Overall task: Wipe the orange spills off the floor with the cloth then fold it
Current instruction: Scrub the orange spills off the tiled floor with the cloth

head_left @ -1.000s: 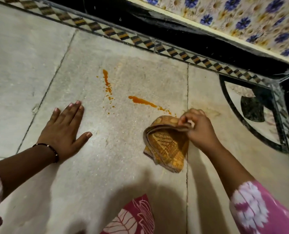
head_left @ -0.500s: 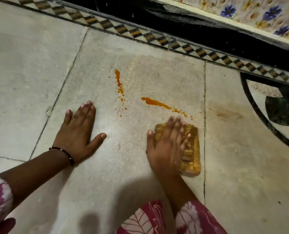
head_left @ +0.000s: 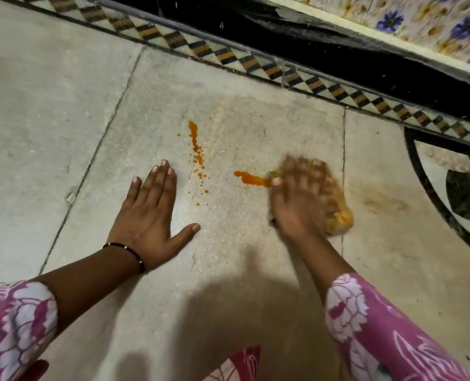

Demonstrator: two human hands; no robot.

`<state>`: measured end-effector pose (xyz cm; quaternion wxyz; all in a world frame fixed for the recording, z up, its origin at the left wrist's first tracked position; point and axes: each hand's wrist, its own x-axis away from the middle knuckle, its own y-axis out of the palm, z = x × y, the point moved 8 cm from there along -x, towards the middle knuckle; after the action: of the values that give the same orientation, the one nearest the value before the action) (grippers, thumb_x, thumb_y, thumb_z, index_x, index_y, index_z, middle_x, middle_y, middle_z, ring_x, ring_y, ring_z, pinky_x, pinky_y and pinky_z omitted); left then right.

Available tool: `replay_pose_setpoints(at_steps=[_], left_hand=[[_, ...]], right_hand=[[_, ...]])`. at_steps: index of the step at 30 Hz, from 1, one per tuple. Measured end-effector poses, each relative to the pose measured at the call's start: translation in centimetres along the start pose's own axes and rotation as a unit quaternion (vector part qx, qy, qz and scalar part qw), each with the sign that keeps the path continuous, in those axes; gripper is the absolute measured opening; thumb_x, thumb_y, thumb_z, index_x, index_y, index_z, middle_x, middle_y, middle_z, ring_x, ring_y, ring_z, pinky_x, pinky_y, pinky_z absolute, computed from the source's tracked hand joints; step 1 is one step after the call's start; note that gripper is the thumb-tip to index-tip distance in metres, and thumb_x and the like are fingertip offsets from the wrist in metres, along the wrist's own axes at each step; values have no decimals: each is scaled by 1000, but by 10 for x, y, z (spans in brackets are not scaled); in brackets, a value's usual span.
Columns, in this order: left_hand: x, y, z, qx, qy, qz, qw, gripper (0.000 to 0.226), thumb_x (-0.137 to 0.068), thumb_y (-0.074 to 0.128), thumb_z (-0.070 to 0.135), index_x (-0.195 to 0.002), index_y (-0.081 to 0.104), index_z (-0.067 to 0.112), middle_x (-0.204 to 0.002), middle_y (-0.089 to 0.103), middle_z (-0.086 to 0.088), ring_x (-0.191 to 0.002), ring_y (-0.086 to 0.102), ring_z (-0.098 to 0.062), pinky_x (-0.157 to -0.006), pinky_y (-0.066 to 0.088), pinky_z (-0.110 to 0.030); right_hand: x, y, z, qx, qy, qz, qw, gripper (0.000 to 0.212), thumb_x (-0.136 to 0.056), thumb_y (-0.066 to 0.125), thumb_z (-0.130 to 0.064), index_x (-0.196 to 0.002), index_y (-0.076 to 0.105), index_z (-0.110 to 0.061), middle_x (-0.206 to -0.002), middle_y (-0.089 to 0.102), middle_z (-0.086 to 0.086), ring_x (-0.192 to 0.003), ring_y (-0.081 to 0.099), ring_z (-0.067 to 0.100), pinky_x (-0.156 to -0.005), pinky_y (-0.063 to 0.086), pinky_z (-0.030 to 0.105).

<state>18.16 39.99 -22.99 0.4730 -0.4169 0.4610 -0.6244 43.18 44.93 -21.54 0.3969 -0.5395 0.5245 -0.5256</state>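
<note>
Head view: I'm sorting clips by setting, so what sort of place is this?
Probably a home interior: a stone slab floor with an inlaid patterned border, beside a flowered tile wall.

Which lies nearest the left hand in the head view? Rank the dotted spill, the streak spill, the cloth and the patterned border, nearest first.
1. Dotted spill, just right of the left hand.
2. Streak spill, further right.
3. Cloth, under the right hand.
4. Patterned border, by the wall.
</note>
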Motion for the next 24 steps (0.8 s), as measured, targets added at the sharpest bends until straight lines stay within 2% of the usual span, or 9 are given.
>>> replay_pose_setpoints(at_steps=[4,6,8,11,14,16,20,22,24], left_hand=[[1,0,0,4,-4,-4,1000,96,-84,24,73,-149,0,6,-158,-3,-11,-146,-3,-21,-118,-1,-42],[1,0,-1,3,-5,-5,1000,97,-84,23,73,-149,-1,6,-158,-3,-11,-146,-4,-21,-118,-2,-41],[1,0,-1,10,-6,-6,1000,97,-84,23,73,-149,-2,7,-158,-4,-10,-146,-5,-20,-118,-3,-41],[0,0,-1,8,-6,-5,1000,97,-84,21,74,-149,-5,8,-158,-7,-9,-146,-8,-19,-118,-2,-41],[1,1,-1,7,-4,-6,1000,96,-84,21,74,-149,-5,8,-158,-7,-9,-145,-7,-19,-118,-1,-42],[1,1,-1,5,-2,-9,1000,96,-84,21,73,-149,-4,7,-158,-6,-9,-145,-6,-19,-118,-1,-41],[0,0,-1,6,1,-9,1000,94,-85,19,72,-149,-4,7,-158,-7,-9,-145,-7,-18,-117,-2,-40],[0,-1,-1,19,1,-6,1000,92,-86,18,71,-149,-4,8,-158,-6,-9,-145,-7,-18,-117,-4,-38],[1,-2,-1,26,4,-8,1000,92,-86,18,72,-149,-4,8,-158,-6,-9,-145,-8,-17,-117,-5,-38]], right_hand=[[57,12,-54,53,-242,-29,968,60,-95,17,-55,-148,-7,-40,-159,-6,-2,-145,-14,22,-116,-7,48],[92,19,-23,72,-260,-36,962,66,-92,19,-61,-150,4,-35,-160,1,4,-146,-5,25,-115,-4,47],[104,15,36,92,-147,-24,985,80,-86,16,-70,-152,10,-25,-159,5,12,-145,3,31,-115,-1,50],[77,0,99,76,67,-20,995,91,-78,8,-79,-151,0,-26,-159,0,12,-145,2,32,-115,1,54],[18,-10,77,17,127,-9,992,87,-78,6,-78,-151,0,-30,-160,-4,9,-145,-4,29,-115,1,53],[-18,-6,30,1,84,-16,996,80,-84,9,-75,-150,-1,-32,-160,-7,7,-145,-7,28,-115,-2,52],[-4,14,-77,40,-146,-44,988,73,-86,13,-73,-149,1,-39,-159,-11,2,-145,-11,26,-115,-5,52],[45,18,-82,53,-218,-39,974,74,-84,18,-75,-149,7,-42,-159,-8,-1,-146,-6,24,-115,-1,51],[99,25,-46,60,-237,-49,968,74,-83,26,-77,-147,16,-43,-159,2,0,-145,6,26,-113,7,52]])
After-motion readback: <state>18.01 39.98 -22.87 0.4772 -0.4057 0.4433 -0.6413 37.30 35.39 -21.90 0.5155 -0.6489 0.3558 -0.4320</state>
